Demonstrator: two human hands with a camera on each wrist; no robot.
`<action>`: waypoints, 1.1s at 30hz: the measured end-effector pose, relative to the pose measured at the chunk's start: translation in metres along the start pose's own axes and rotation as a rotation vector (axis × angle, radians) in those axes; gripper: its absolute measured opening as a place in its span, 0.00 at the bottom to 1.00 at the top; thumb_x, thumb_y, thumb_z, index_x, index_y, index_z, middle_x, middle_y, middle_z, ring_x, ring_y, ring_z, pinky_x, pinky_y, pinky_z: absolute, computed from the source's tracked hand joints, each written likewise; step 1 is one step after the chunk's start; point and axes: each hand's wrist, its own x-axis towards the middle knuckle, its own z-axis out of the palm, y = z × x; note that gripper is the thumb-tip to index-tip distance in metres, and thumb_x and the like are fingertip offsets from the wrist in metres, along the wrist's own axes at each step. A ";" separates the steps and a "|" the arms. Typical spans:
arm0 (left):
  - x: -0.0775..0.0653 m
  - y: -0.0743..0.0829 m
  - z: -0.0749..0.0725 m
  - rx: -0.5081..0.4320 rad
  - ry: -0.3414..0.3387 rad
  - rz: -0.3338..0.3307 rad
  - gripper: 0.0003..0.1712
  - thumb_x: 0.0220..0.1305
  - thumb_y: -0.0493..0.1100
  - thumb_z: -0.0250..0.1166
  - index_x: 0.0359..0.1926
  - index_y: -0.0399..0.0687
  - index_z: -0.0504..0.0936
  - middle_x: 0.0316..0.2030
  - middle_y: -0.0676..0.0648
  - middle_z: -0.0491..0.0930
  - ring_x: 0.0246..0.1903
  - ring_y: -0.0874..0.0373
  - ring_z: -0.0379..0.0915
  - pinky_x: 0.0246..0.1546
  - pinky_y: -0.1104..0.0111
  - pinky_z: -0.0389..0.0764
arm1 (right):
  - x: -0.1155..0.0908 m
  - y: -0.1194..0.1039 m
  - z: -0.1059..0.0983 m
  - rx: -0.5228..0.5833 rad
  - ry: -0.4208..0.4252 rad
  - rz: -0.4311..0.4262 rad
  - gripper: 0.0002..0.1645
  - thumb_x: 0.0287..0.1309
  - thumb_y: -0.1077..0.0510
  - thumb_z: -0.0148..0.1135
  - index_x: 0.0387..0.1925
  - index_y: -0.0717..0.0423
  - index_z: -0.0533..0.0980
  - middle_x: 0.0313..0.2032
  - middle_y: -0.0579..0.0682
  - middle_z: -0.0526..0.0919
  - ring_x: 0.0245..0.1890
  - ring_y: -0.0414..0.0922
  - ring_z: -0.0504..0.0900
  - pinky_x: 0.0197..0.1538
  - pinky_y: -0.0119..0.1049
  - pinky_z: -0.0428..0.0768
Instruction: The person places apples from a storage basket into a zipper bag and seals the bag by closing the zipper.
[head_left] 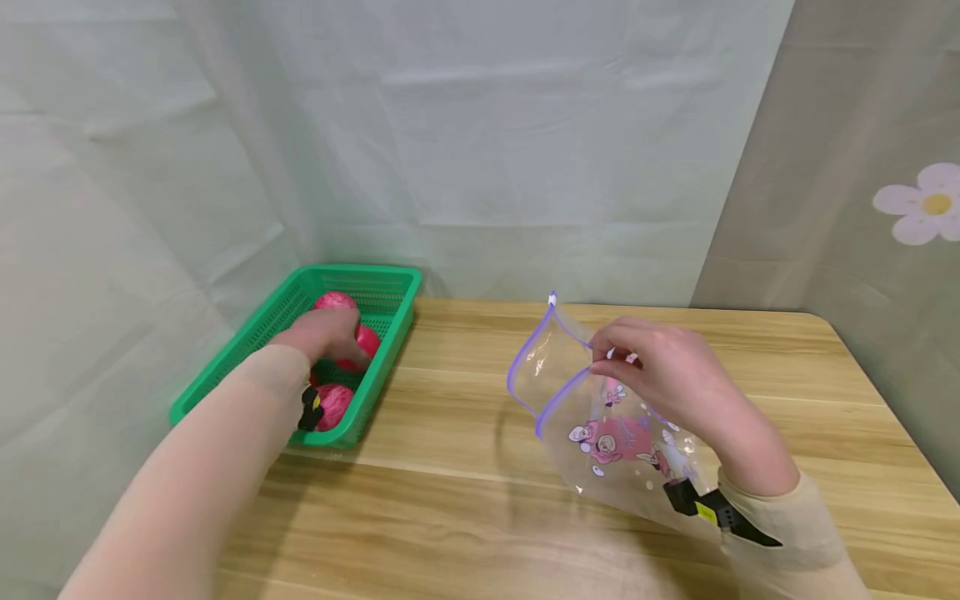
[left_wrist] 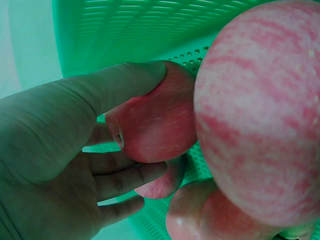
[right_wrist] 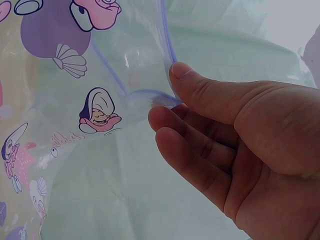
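My left hand [head_left: 324,333] reaches into a green plastic basket [head_left: 408,292] on the left of the table. In the left wrist view its thumb lies over a red apple [left_wrist: 157,122] and its fingers curl beneath, gripping it. A large streaked apple [left_wrist: 260,110] sits right beside that one, with others below. On the right, my right hand [head_left: 667,367] pinches the rim of a clear zip bag [head_left: 622,442] with purple edging and cartoon prints. The bag's mouth gapes toward the left. Up close, thumb and fingertips of the right hand [right_wrist: 215,135] hold the purple edge.
Both stand on a wood-grain table [head_left: 450,517]. Pale cloth [head_left: 510,150] hangs behind the table and along its left side. Further right is a grey-brown cloth with a white flower [head_left: 930,204]. More apples [head_left: 334,406] lie in the basket.
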 end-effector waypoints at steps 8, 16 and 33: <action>-0.011 0.008 -0.010 0.030 0.158 0.031 0.27 0.56 0.53 0.78 0.43 0.42 0.75 0.36 0.42 0.80 0.36 0.43 0.78 0.37 0.48 0.83 | -0.001 0.001 -0.002 0.002 -0.002 -0.003 0.13 0.62 0.63 0.82 0.36 0.43 0.85 0.38 0.35 0.88 0.35 0.36 0.87 0.36 0.41 0.83; -0.018 0.009 -0.023 0.055 0.259 0.071 0.28 0.58 0.53 0.77 0.47 0.41 0.74 0.38 0.40 0.81 0.38 0.43 0.78 0.39 0.45 0.81 | -0.001 0.002 -0.002 0.003 0.003 -0.006 0.13 0.62 0.63 0.82 0.37 0.43 0.85 0.37 0.35 0.88 0.35 0.36 0.87 0.36 0.42 0.83; -0.044 0.045 -0.062 -0.046 0.423 0.127 0.38 0.64 0.58 0.76 0.63 0.40 0.74 0.50 0.38 0.82 0.48 0.39 0.80 0.45 0.41 0.85 | 0.004 0.003 -0.001 -0.003 0.021 -0.039 0.14 0.63 0.64 0.81 0.40 0.43 0.84 0.41 0.36 0.87 0.38 0.37 0.88 0.39 0.44 0.84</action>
